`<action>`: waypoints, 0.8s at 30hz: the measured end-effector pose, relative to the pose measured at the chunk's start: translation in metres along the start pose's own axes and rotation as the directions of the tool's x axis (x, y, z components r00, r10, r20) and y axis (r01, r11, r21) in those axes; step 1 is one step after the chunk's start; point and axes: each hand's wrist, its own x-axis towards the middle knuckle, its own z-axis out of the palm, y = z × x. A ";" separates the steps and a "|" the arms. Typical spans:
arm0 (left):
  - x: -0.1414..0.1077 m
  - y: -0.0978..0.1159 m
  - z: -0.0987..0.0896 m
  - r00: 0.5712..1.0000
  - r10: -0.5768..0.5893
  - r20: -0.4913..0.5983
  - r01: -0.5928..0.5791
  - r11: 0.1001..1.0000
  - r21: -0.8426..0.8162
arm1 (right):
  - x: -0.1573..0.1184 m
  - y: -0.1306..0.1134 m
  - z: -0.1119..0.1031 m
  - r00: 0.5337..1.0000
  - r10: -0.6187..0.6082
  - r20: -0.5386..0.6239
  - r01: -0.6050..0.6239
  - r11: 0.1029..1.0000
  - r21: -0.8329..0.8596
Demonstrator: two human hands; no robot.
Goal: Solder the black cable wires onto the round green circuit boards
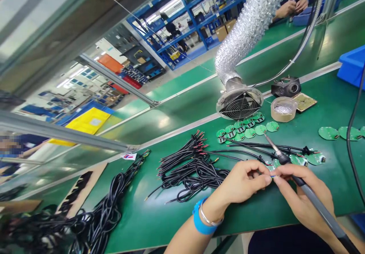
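Note:
My right hand (308,193) is closed round a soldering iron (313,200), whose metal tip points up and left toward the circuit boards. Its thumb and forefinger also meet the fingertips of my left hand (248,181). Between both sets of fingertips shows a tiny bluish-green bit, too small to name; my left hand is pinched on it. Just beyond the hands lie round green circuit boards (315,158) with black cables (256,145) across or beside them. More boards (249,133) stand in rows farther back. To the left is a bundle of black cables (182,155) with bared reddish ends.
A fume extractor (241,105) on a silver flexible duct (245,29) hangs over the back of the green bench. Beside it are a solder-filled round container (283,109) and a dark iron holder (286,86). A blue bin (353,65) stands right. Another person's hands (293,7) are across the bench.

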 end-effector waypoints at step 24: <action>0.003 0.000 0.000 0.979 -0.089 -0.184 0.100 0.994 0.050 | -0.006 0.000 0.007 0.988 -0.154 -0.004 0.151 0.974 -0.170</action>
